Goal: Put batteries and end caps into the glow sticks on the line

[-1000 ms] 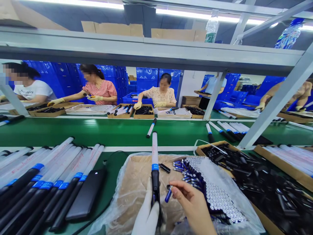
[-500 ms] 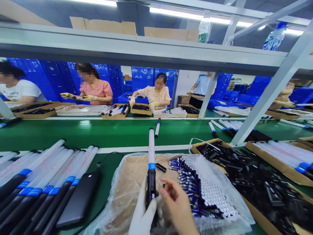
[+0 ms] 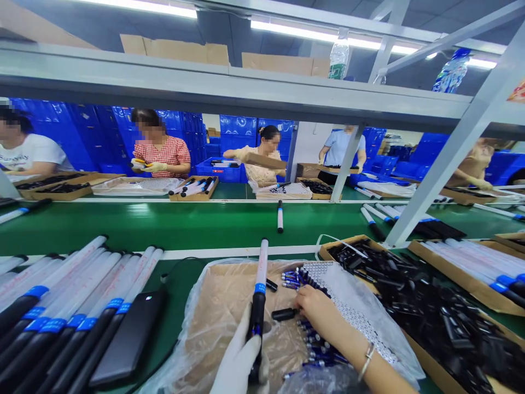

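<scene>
My left hand (image 3: 240, 358), in a white glove, is wrapped round the black handle of a stick (image 3: 261, 268) with a white tube and a blue band. The tube points up and away over a plastic-lined tray. A blue and metal part shows in the handle's opening. My bare right hand (image 3: 314, 306) reaches over the tray, its fingers bent together at the blue batteries (image 3: 318, 347); what they hold, if anything, is hidden. A black cap-like piece (image 3: 284, 314) lies by its fingertips, and a smaller black piece (image 3: 271, 284) lies beyond the stick.
Finished-looking sticks (image 3: 68, 306) and a black phone-like device (image 3: 129, 336) lie at left. Right stands a box of black parts (image 3: 447, 317). A green belt (image 3: 213, 224) carries another stick (image 3: 280, 217). Co-workers sit beyond; a slanted white post (image 3: 447, 148) rises at right.
My right hand has moved from beside the handle to the batteries. The held stick has dropped and tilted slightly right. The stick on the belt has shifted right; a co-worker across has lifted a cardboard tray.
</scene>
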Tool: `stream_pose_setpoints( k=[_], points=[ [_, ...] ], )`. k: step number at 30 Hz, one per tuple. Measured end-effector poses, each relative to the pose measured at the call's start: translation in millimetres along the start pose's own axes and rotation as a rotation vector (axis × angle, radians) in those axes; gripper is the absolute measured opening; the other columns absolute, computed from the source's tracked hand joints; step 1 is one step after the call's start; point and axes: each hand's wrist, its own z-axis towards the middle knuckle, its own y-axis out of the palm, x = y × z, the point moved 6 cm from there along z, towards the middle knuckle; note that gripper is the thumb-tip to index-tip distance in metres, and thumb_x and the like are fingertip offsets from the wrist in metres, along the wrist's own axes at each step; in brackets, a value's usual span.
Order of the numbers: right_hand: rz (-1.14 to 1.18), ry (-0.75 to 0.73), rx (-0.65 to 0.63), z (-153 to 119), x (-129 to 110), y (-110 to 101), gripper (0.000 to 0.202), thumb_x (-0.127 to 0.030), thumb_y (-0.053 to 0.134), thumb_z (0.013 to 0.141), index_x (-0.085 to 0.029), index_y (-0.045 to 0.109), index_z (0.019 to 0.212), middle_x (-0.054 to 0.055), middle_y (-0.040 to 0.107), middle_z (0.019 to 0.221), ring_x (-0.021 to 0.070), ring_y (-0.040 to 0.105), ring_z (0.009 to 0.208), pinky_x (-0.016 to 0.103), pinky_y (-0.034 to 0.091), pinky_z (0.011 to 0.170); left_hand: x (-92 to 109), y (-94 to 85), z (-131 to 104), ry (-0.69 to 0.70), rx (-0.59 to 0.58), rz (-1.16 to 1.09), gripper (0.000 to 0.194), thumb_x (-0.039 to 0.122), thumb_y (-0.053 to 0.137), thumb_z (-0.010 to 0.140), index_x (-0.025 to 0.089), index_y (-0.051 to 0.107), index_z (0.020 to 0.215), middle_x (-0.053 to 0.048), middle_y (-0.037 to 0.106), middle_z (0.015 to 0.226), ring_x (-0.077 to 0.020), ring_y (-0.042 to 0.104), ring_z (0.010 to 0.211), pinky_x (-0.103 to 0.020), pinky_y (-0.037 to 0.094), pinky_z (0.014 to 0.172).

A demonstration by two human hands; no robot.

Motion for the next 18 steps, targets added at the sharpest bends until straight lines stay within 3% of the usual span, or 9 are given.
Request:
stream_pose_setpoints(
  k=[3, 6, 10, 14, 18],
  points=[
    [0.054, 0.005, 0.067, -7, -7, -11, 0.021, -0.007, 0.054, 0.087, -0.013, 0.073, 0.094, 0.009, 0.068, 0.097, 0.0216, 0.062, 0.099, 0.033, 0.048, 0.092, 6, 0.8, -1, 0.071, -0.001, 0.003, 0.036, 0.037, 0.055, 0.092, 0.015, 0.054, 0.121, -0.003, 0.061, 0.087, -0.0064, 0.054, 0.060, -0.019, 0.047, 0.050],
    [0.285, -0.006, 0.186, -21, -24, -24, 0.028, -0.017, 0.049, 0.094, -0.019, 0.067, 0.116, 0.006, 0.066, 0.107, 0.0145, 0.064, 0.092, 0.025, 0.052, 0.083, 11, 3.2, 1, 0.121, -0.004, 0.009, 0.032, 0.035, 0.055, 0.092, 0.013, 0.057, 0.115, -0.004, 0.062, 0.092, -0.0078, 0.057, 0.067, -0.021, 0.051, 0.056],
    [0.800, -0.089, 0.357, -41, -59, -27, 0.021, -0.032, 0.058, 0.090, -0.022, 0.074, 0.096, 0.004, 0.069, 0.093, 0.0140, 0.064, 0.085, 0.020, 0.050, 0.072, 10, 3.9, 4, 0.156, -0.006, 0.020, 0.032, 0.038, 0.053, 0.093, 0.012, 0.058, 0.111, -0.004, 0.062, 0.089, -0.0079, 0.057, 0.066, -0.021, 0.051, 0.055],
    [0.900, -0.040, 0.303, -46, -82, -7, 0.018, -0.031, 0.061, 0.086, -0.024, 0.077, 0.092, 0.003, 0.069, 0.088, 0.0133, 0.063, 0.080, 0.020, 0.047, 0.073, 7, -0.5, 4, 0.178, 0.018, 0.042, 0.033, 0.039, 0.053, 0.093, 0.011, 0.059, 0.109, -0.003, 0.062, 0.087, -0.0081, 0.058, 0.066, -0.022, 0.051, 0.056],
    [0.875, -0.022, 0.269, -46, -85, 4, 0.019, -0.027, 0.060, 0.086, -0.023, 0.077, 0.093, 0.004, 0.069, 0.090, 0.0139, 0.063, 0.084, 0.020, 0.045, 0.076, 7, -4.5, 1, 0.199, 0.067, 0.072, 0.034, 0.041, 0.053, 0.093, 0.011, 0.058, 0.110, -0.003, 0.062, 0.086, -0.0074, 0.057, 0.063, -0.021, 0.050, 0.054]
  ],
)
